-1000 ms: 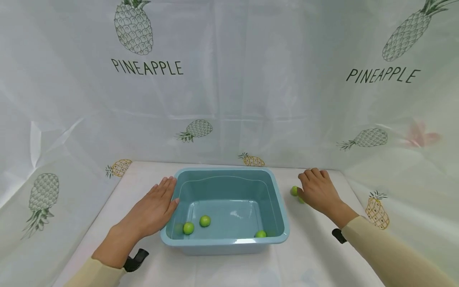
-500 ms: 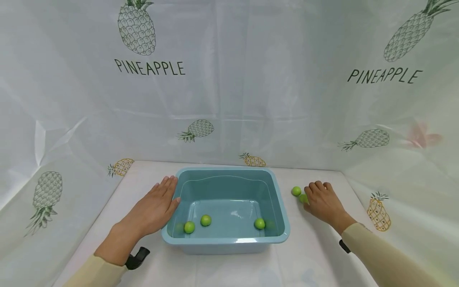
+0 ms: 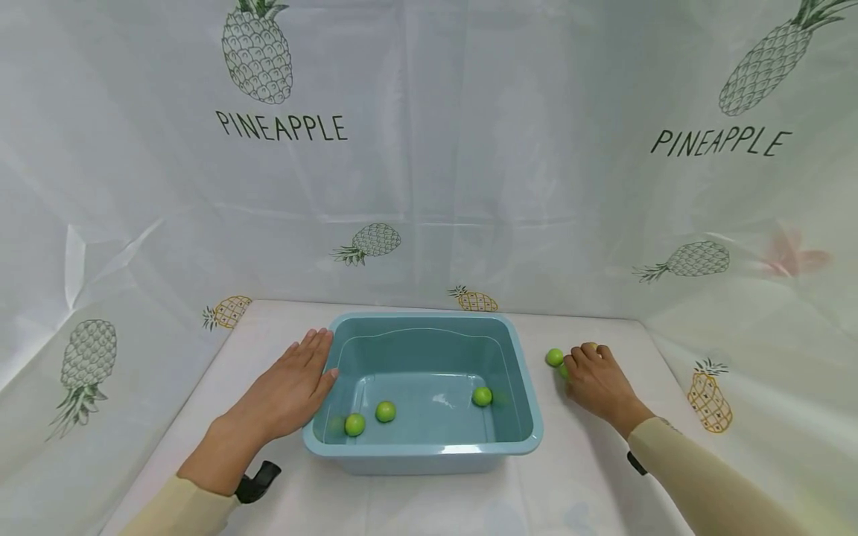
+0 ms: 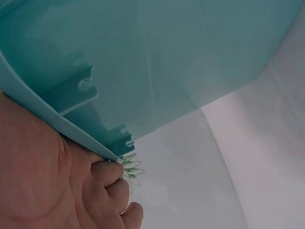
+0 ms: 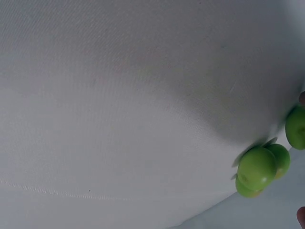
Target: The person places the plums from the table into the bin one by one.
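Observation:
A blue-green plastic basin [image 3: 429, 450] stands on the table, with three small round green fruits [image 3: 385, 412] on its bottom. My left hand [image 3: 288, 391] rests with straight fingers along the basin's left side; the thumb lies at the rim. The left wrist view shows the palm under the rim [image 4: 52, 117]. To the right of the basin, my right hand [image 3: 599, 383] reaches down over several more green fruits [image 3: 555, 357] on the table. In the right wrist view its fingertips stand apart, one beside a green fruit [image 5: 296, 128]; more fruits [image 5: 257, 167] cluster close by.
A white cloth covers the table [image 3: 442, 502]. Behind and at both sides hangs a pale sheet [image 3: 436, 171] printed with pineapples. The table's right edge lies a little beyond my right hand.
My right hand has shifted slightly right and nearer to me, and lowered among the fruits. The rightmost fruit in the basin has rolled back from the front wall. My left hand stays at the basin.

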A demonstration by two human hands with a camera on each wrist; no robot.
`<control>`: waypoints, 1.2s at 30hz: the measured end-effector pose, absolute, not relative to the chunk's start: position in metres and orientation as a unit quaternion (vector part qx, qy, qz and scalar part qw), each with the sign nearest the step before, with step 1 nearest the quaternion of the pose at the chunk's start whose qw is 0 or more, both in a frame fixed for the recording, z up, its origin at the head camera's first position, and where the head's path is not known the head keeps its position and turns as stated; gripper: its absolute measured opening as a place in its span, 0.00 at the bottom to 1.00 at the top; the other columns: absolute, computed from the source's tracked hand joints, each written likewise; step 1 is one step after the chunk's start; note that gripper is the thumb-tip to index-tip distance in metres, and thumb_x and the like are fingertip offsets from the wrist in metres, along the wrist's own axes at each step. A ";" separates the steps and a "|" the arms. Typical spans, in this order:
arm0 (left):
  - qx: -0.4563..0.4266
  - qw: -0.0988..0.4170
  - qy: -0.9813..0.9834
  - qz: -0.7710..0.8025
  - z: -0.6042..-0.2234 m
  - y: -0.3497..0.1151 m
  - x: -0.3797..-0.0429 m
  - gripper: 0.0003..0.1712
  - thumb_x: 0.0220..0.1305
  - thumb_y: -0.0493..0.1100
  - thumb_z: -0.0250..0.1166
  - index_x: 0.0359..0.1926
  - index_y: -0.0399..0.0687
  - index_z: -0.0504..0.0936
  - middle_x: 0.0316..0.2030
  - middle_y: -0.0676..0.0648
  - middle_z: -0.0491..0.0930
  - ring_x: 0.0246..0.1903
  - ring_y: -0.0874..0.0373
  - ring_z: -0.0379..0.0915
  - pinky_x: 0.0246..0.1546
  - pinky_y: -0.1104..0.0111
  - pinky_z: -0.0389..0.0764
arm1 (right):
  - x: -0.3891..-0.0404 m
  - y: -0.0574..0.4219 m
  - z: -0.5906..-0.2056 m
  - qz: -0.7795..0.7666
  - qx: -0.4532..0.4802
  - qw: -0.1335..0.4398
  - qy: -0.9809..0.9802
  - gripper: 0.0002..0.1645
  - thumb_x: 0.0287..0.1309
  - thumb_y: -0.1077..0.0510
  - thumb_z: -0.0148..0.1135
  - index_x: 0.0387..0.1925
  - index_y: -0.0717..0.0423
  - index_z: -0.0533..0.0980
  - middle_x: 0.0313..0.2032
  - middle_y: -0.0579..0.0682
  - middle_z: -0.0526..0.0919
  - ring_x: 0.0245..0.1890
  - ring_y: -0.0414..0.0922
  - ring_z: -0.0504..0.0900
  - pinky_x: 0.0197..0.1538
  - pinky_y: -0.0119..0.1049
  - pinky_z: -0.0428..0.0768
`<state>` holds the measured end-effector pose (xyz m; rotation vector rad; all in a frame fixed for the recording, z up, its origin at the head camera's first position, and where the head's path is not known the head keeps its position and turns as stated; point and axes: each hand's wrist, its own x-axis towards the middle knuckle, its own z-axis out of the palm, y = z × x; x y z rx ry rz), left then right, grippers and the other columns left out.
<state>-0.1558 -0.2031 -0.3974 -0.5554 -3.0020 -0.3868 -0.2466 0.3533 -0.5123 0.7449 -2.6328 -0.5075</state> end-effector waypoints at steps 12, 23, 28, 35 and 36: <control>-0.182 0.039 -0.976 -0.116 -0.397 -0.201 -0.157 0.39 0.84 0.51 0.50 0.80 0.27 0.55 0.80 0.31 0.57 0.81 0.33 0.50 0.79 0.40 0.58 | -0.250 0.357 -0.510 -0.185 0.253 0.170 -0.934 0.15 0.61 0.57 0.69 0.33 0.61 0.71 0.32 0.55 0.73 0.40 0.56 0.73 0.49 0.55 0.77; -0.184 0.038 -0.976 -0.108 -0.394 -0.202 -0.155 0.39 0.84 0.52 0.50 0.80 0.28 0.56 0.80 0.31 0.57 0.81 0.33 0.50 0.79 0.39 0.58 | -0.259 0.362 -0.466 -0.189 0.296 0.232 -0.907 0.22 0.54 0.50 0.71 0.33 0.61 0.70 0.31 0.55 0.71 0.38 0.56 0.72 0.51 0.55 0.77; -0.185 0.036 -0.976 -0.105 -0.395 -0.203 -0.153 0.39 0.84 0.53 0.49 0.80 0.28 0.56 0.80 0.31 0.57 0.81 0.34 0.49 0.79 0.39 0.58 | -0.261 0.361 -0.444 -0.196 0.310 0.255 -0.895 0.25 0.54 0.48 0.72 0.34 0.62 0.69 0.32 0.57 0.72 0.38 0.57 0.72 0.49 0.55 0.77; -0.188 0.040 -0.977 -0.094 -0.393 -0.202 -0.155 0.39 0.84 0.53 0.50 0.80 0.28 0.56 0.80 0.30 0.57 0.80 0.33 0.50 0.78 0.39 0.58 | -0.267 0.350 -0.409 -0.155 0.346 0.324 -0.867 0.21 0.64 0.45 0.48 0.33 0.62 0.67 0.31 0.58 0.71 0.35 0.58 0.71 0.46 0.55 0.75; -0.188 0.040 -0.977 -0.094 -0.393 -0.201 -0.155 0.39 0.84 0.53 0.50 0.80 0.28 0.56 0.80 0.30 0.57 0.80 0.33 0.50 0.78 0.39 0.58 | -0.268 0.348 -0.406 -0.150 0.349 0.329 -0.865 0.22 0.65 0.45 0.45 0.33 0.62 0.68 0.31 0.58 0.72 0.35 0.58 0.71 0.46 0.56 0.75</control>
